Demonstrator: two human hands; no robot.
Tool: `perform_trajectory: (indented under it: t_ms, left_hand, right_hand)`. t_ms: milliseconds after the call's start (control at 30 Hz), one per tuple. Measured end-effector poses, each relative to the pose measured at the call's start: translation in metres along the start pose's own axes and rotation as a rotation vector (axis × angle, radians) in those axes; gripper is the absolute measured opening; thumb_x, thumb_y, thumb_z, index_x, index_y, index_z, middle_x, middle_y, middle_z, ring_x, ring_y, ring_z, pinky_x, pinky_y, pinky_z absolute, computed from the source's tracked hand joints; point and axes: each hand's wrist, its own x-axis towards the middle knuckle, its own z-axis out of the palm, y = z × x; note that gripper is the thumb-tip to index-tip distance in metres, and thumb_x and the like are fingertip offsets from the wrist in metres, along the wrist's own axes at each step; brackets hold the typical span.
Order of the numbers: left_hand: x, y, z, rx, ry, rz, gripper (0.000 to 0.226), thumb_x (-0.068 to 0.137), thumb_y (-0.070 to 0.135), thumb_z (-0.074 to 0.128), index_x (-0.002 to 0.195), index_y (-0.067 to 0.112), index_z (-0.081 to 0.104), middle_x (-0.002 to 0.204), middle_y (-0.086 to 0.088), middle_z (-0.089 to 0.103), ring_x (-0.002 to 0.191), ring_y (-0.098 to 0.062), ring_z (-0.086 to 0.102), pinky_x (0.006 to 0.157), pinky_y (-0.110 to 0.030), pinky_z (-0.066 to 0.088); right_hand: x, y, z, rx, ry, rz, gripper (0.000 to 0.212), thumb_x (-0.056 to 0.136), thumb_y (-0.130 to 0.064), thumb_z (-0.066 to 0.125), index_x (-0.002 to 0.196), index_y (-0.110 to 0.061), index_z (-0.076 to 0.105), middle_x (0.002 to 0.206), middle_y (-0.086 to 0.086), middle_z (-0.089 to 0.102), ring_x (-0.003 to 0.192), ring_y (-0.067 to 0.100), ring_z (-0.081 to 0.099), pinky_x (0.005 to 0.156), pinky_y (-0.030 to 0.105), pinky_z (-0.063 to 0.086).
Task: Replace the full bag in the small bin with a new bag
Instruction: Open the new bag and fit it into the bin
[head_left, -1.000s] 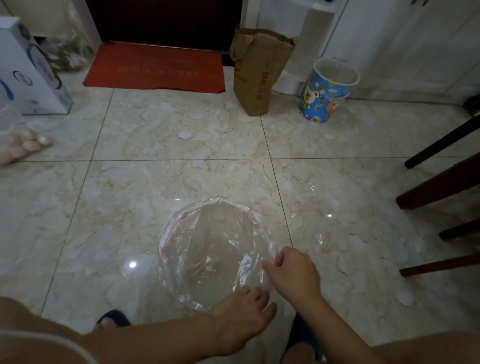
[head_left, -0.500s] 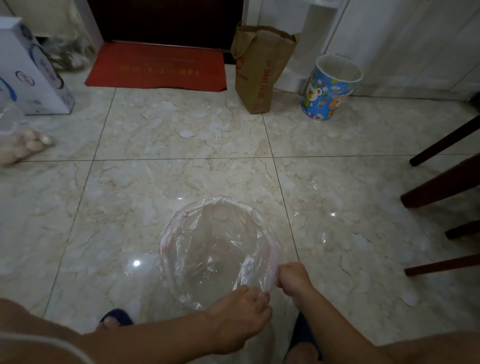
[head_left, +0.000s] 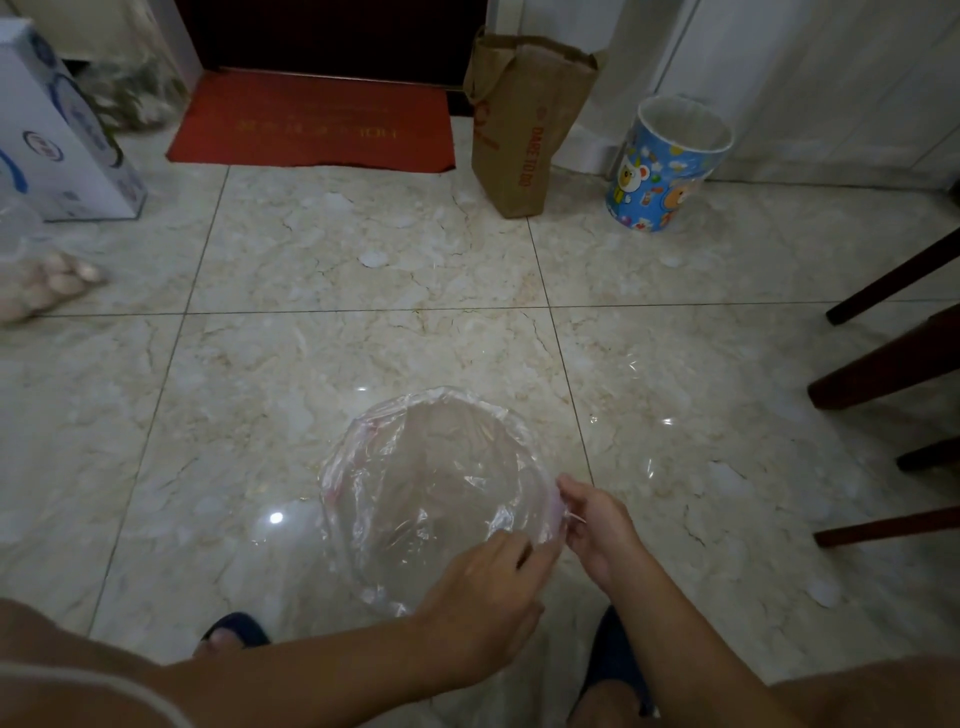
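On a marble tile floor (head_left: 363, 249), a clear bag (head_left: 436, 499) lines the small bin just before the feet. The right hand (head_left: 597, 525) and left hand (head_left: 483, 587) pinch its near rim; the film looks light, limp and slippery, best gripped at the edge

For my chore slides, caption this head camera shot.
Both hands, left and right, fit a clear bag over a small bin.

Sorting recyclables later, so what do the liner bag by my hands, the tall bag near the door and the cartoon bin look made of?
Liner bag: thin clear plastic film, glossy, crinkled, floor showing through. Tall bag: brown kraft paper, matte, creased, printed lettering. Cartoon bin: smooth printed wall, likely plastic or coated card; cannot tell which.
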Motion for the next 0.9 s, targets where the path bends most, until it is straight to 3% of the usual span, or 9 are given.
perform_trajectory:
  t_ms: [100, 200, 267, 367, 433, 633, 800, 900]
  left_hand:
    - [0.001, -0.002, 0.006, 0.098, -0.061, -0.005, 0.085, 0.067, 0.019, 0.067, 0.146, 0.01, 0.035, 0.114, -0.004, 0.054, 0.093, -0.023, 0.051, 0.079, -0.032, 0.049]
    - [-0.001, -0.004, 0.007, 0.148, -0.094, 0.026, 0.093, 0.047, 0.007, 0.073, 0.136, 0.008, 0.047, 0.126, -0.011, 0.055, 0.101, -0.025, 0.055, 0.083, -0.031, 0.048]
    - [-0.003, -0.004, 0.003, 0.159, -0.148, 0.082, 0.083, 0.04, 0.007, 0.071, 0.122, 0.01, 0.059, 0.127, -0.014, 0.06, 0.1, -0.024, 0.06, 0.077, -0.029, 0.05]
    - [-0.007, -0.003, 0.001, 0.228, -0.127, 0.212, 0.052, 0.063, 0.005, 0.044, 0.11, 0.009, 0.065, 0.125, -0.018, 0.063, 0.094, -0.026, 0.063, 0.074, -0.028, 0.052]
    - [-0.008, -0.003, 0.003, 0.281, -0.114, 0.254, 0.05, 0.072, 0.002, 0.03, 0.107, 0.009, 0.066, 0.121, -0.018, 0.064, 0.09, -0.026, 0.063, 0.073, -0.03, 0.051]
    - [-0.01, -0.004, 0.003, 0.331, -0.139, 0.284, 0.042, 0.072, 0.006, 0.033, 0.1, 0.014, 0.064, 0.124, -0.016, 0.063, 0.084, -0.022, 0.06, 0.07, -0.028, 0.049]
    - [-0.007, -0.007, 0.007, 0.273, -0.075, 0.292, 0.048, 0.069, 0.0, 0.027, 0.098, 0.013, 0.062, 0.104, -0.01, 0.065, 0.079, -0.023, 0.055, 0.067, -0.031, 0.045]
    - [-0.004, -0.007, 0.007, 0.132, -0.003, 0.219, 0.03, 0.076, 0.006, 0.047, 0.102, 0.015, 0.06, 0.1, -0.006, 0.062, 0.081, -0.023, 0.053, 0.069, -0.032, 0.045]
  right_hand:
    - [0.006, 0.003, -0.005, -0.056, -0.004, 0.02, 0.018, 0.09, -0.003, 0.06, 0.104, -0.001, 0.07, 0.093, 0.013, 0.073, 0.084, 0.026, 0.065, 0.072, 0.034, 0.055]
    - [0.009, 0.002, -0.006, -0.078, 0.083, -0.059, 0.015, 0.094, -0.003, 0.056, 0.103, 0.004, 0.067, 0.094, 0.016, 0.07, 0.086, 0.025, 0.062, 0.083, 0.037, 0.053]
    - [0.01, 0.001, -0.007, -0.017, 0.077, -0.071, 0.016, 0.098, -0.002, 0.049, 0.102, 0.004, 0.063, 0.092, 0.015, 0.068, 0.08, 0.023, 0.062, 0.073, 0.032, 0.053]
    - [0.015, 0.005, -0.01, 0.041, 0.037, -0.051, 0.017, 0.101, -0.003, 0.044, 0.1, 0.002, 0.06, 0.095, 0.016, 0.068, 0.075, 0.022, 0.062, 0.066, 0.031, 0.05]
    - [0.022, 0.01, -0.012, 0.031, 0.047, -0.033, 0.018, 0.101, -0.006, 0.046, 0.102, 0.003, 0.061, 0.098, 0.016, 0.067, 0.08, 0.024, 0.061, 0.068, 0.033, 0.051]
    - [0.026, 0.026, -0.016, 0.043, -0.099, 0.078, 0.021, 0.1, -0.009, 0.048, 0.11, -0.004, 0.066, 0.106, 0.018, 0.071, 0.091, 0.03, 0.064, 0.075, 0.037, 0.054]
    - [0.024, 0.042, -0.008, -0.373, -0.042, -0.043, 0.023, 0.097, -0.006, 0.05, 0.097, -0.011, 0.073, 0.095, 0.015, 0.075, 0.089, 0.032, 0.069, 0.073, 0.037, 0.054]
    - [0.026, 0.045, -0.002, -0.469, 0.021, -0.073, 0.018, 0.095, -0.012, 0.057, 0.088, -0.009, 0.074, 0.087, 0.012, 0.075, 0.083, 0.028, 0.069, 0.067, 0.034, 0.054]
